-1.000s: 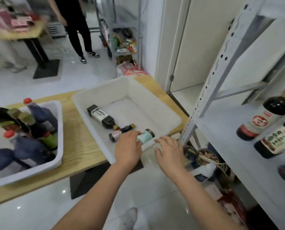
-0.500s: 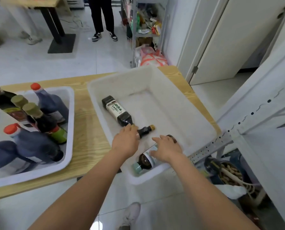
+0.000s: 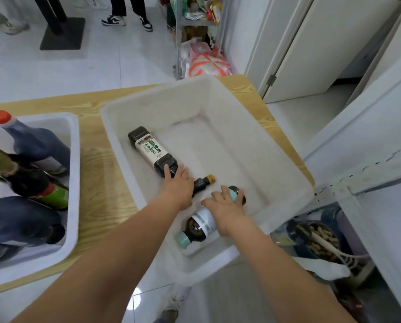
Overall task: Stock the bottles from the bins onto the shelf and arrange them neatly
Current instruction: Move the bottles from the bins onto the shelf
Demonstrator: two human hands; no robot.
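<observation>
Our left hand (image 3: 178, 186) curls round the neck of the square bottle (image 3: 151, 150) and our right hand (image 3: 226, 207) wraps over the round bottle (image 3: 200, 223), both bottles lying in the white bin (image 3: 218, 150). We judge this the pick-up; next we should lift both clear and swing right to the shelf (image 3: 390, 229)

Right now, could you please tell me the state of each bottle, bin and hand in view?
square bottle: lying in the middle bin, neck under the left hand
gold-capped bottle: lying, base under the left hand
teal-capped bottle: lying, right hand curled round it
left hand: on bottles, grip unclear
right hand: gripping
left bin: holds several bottles
</observation>
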